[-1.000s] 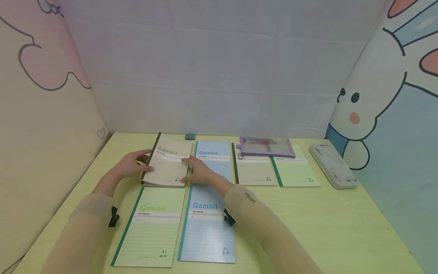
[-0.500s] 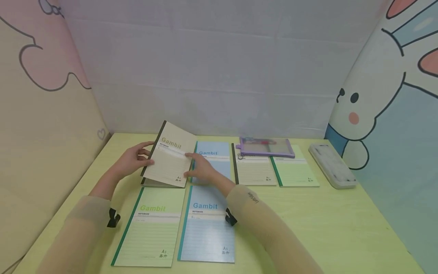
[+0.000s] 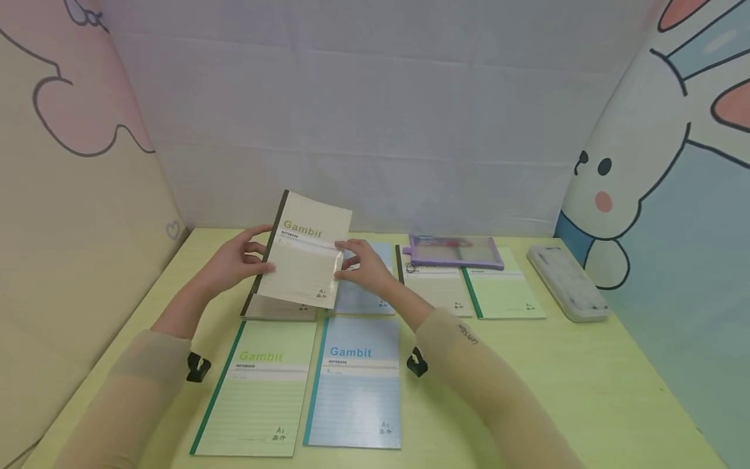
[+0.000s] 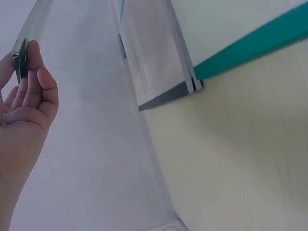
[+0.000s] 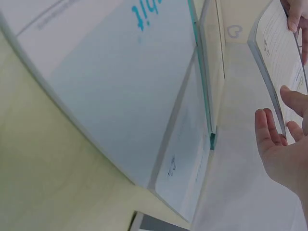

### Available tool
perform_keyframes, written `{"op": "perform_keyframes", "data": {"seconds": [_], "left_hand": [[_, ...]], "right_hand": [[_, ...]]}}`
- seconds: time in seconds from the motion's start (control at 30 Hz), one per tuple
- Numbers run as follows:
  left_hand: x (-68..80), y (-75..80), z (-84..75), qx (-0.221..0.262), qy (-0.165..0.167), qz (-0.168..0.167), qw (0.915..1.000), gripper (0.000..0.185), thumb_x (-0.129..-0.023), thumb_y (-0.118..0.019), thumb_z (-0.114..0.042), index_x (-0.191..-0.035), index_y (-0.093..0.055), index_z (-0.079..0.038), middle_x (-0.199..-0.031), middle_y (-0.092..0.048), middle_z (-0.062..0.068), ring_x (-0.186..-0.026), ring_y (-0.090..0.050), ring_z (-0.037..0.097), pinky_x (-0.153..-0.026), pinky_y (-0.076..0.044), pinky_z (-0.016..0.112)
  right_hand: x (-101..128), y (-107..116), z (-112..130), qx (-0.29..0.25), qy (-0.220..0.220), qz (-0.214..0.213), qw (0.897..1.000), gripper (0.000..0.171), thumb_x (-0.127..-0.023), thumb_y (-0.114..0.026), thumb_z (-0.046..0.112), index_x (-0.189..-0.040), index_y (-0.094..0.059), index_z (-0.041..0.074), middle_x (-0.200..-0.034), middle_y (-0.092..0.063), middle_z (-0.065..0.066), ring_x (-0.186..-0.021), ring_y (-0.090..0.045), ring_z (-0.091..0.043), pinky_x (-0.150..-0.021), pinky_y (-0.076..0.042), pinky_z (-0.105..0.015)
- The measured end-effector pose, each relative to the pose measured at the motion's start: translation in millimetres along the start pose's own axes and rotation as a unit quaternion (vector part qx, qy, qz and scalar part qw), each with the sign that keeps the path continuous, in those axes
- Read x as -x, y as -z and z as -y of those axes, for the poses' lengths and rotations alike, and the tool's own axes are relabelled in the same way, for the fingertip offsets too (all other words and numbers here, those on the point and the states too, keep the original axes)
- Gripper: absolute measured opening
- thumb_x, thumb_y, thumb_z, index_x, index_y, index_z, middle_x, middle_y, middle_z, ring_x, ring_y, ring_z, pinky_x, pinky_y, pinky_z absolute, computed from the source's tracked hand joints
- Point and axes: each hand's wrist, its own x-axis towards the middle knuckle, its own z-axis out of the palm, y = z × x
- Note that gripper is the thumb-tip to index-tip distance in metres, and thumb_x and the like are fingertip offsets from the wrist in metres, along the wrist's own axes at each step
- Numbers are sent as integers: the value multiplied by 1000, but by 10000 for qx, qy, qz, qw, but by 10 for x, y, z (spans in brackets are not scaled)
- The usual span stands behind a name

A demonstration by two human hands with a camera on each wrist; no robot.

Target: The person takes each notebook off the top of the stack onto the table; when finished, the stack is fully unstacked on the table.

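Observation:
A beige Gambit notebook (image 3: pixel 301 257) with a dark spine is held up, tilted, above the back left of the table. My left hand (image 3: pixel 237 260) pinches its spine edge; in the left wrist view the thumb and fingers of that hand (image 4: pixel 26 103) close on the dark spine. At the opposite edge my right hand (image 3: pixel 369 267) pinches the notebook, thumb on the cover side, as the right wrist view shows with the raised notebook (image 5: pixel 279 57). Directly below lies another beige notebook (image 3: pixel 278 309), mostly covered.
A green notebook (image 3: pixel 252 391) and a blue notebook (image 3: pixel 354 397) lie in front, with another blue notebook (image 3: pixel 381 303) behind. To the right are a beige notebook (image 3: pixel 436 293), a light green notebook (image 3: pixel 506 296), a purple-edged zip pouch (image 3: pixel 457 251) and a pale grey case (image 3: pixel 568 283).
Both hands have lifted the beige notebook up and slightly right, off the one beneath it. The lower beige notebook and the others have stayed in place.

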Motion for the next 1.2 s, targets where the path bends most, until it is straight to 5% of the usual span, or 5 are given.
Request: {"op": "perform_keyframes", "data": {"seconds": [0.3,0.47,0.67,0.9,1.2], "left_hand": [[-35,-176,-389,354,-422,-4,9985,80,-85,-71,-21,-149,-24,-17,-114,-60,11,-94,-62,18,-78,-51,21],[-20,-255,-612,549,-428,-44,9976,67,-87,-69,-22,-145,-34,-18,-122,-52,10,-97,-59,18,-77,-53,28],[0,-409,-892,312,-560,119,9979,69,-83,-74,-23,-141,-39,-20,-110,-60,8,-93,-59,20,-77,-53,29],[49,-756,-1163,-126,-1175,601,9912,63,-83,-73,-18,-138,-42,-22,-90,-66,-1,-85,-62,14,-82,-52,34],[168,-1370,-1374,-205,-1120,1080,9876,66,-79,-77,-21,-137,-44,-22,-83,-64,-10,-83,-60,7,-85,-49,40]], "right_hand": [[254,508,173,-822,4,-69,9966,65,-79,-75,8,-138,-49,17,-142,-37,0,-100,-59,-18,-78,-53,-26],[417,774,191,-900,135,24,9958,65,-79,-75,7,-138,-49,17,-142,-38,-1,-98,-58,-18,-78,-53,-25],[737,1090,230,-535,155,107,9984,62,-80,-75,11,-137,-51,17,-137,-41,-2,-94,-60,-17,-77,-53,-22],[1161,1378,238,5,189,200,9996,57,-82,-73,12,-136,-52,13,-137,-40,-7,-86,-65,-18,-72,-53,-23],[1733,1544,-40,1462,189,304,9886,64,-78,-77,17,-136,-50,12,-101,-53,-5,-71,-55,-12,-60,-49,-23]]}}
